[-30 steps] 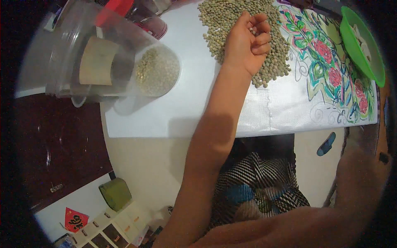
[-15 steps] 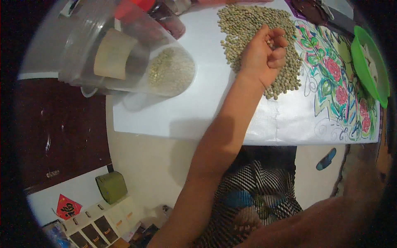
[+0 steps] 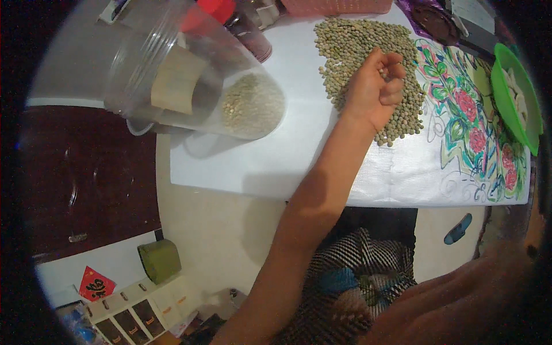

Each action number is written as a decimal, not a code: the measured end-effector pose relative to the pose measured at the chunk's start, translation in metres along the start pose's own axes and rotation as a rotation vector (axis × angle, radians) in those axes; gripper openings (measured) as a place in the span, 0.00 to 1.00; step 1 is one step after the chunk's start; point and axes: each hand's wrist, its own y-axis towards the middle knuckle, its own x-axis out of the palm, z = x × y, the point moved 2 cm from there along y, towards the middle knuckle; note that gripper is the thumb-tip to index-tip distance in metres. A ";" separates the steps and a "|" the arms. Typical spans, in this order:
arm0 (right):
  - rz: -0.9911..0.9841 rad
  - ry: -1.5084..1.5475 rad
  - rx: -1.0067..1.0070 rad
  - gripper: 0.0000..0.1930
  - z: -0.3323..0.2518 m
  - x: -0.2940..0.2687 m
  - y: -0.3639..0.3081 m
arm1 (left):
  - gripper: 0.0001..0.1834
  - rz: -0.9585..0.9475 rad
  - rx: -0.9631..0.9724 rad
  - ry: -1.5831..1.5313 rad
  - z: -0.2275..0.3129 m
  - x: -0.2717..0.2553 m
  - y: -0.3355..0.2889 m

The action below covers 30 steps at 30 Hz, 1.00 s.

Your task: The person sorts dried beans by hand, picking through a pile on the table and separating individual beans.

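Note:
Dried greenish peas (image 3: 345,49) lie spread in a single broad patch on the white cloth of the table. Over the right part of this patch is my left hand (image 3: 376,89), thumb uppermost and fingers curled in toward the palm. Whatever the fingers hold, if anything, is hidden inside them. A large clear plastic jar (image 3: 213,75) lies tilted on its side to the left, with more peas (image 3: 250,106) gathered at its bottom end. My right hand (image 3: 454,299) is a dim, blurred shape close by at the lower right, and its fingers cannot be made out.
A green plastic bowl (image 3: 503,103) with pale pieces in it stands at the right edge. Behind the peas sit a pink basket (image 3: 339,6) and a purple packet (image 3: 428,23). A red-lidded jar (image 3: 250,37) is behind the clear jar. A blue slipper (image 3: 458,229) lies on the floor.
The whole view has shifted a little, so everything appears lower and slightly to the right. My left hand stays over the same part of the peas, still curled.

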 end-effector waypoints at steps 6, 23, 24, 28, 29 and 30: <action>-0.007 -0.029 0.063 0.18 -0.015 -0.012 0.004 | 0.15 0.037 0.010 0.025 -0.002 0.001 0.003; 0.719 -0.604 0.108 0.11 -0.009 -0.157 0.019 | 0.14 0.034 0.079 -0.036 0.004 0.008 -0.005; 0.713 -0.594 0.102 0.10 -0.005 -0.171 0.025 | 0.13 0.058 0.106 -0.004 0.004 0.009 -0.005; 0.711 -0.864 0.127 0.09 0.013 -0.207 0.045 | 0.11 0.110 0.102 0.006 0.007 0.011 -0.009; 0.702 -0.959 0.133 0.09 0.021 -0.214 0.047 | 0.10 0.117 0.098 0.003 0.010 0.009 -0.011; 0.703 -0.965 0.132 0.09 0.024 -0.223 0.043 | 0.10 0.111 0.097 0.001 0.009 0.011 -0.011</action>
